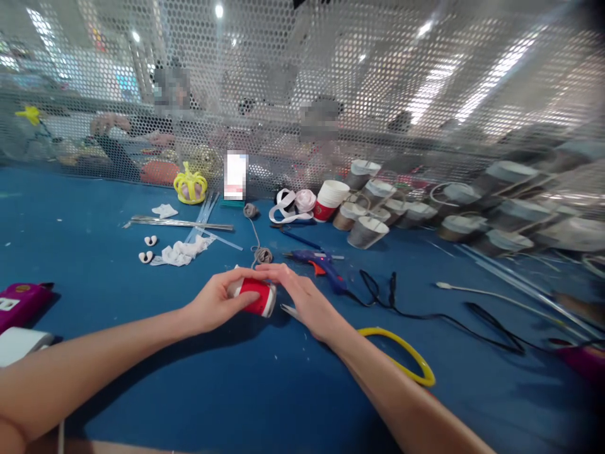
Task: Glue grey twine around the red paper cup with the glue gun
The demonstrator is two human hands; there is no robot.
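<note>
A small red and white paper cup [258, 296] lies on its side just above the blue table. My left hand [227, 296] is closed round it, thumb across the red band. Fingers of my right hand [297, 290] are together and bent over the far side of the cup; its thumb is hidden. Grey yarn [263, 255] lies just beyond the hands, and its strand runs toward the cup. Below my right hand and forearm lies a pair of scissors with a yellow handle [420, 372], its tips showing beside the cup.
Beyond my right hand lies a blue glue gun [319, 261] with a black cord. Grey-wrapped cups [368, 232] are stacked at the back right. A yellow crown-like piece [190, 188], metal rods [182, 222] and white scraps [182, 252] lie left. A perforated screen [265, 113] borders the back.
</note>
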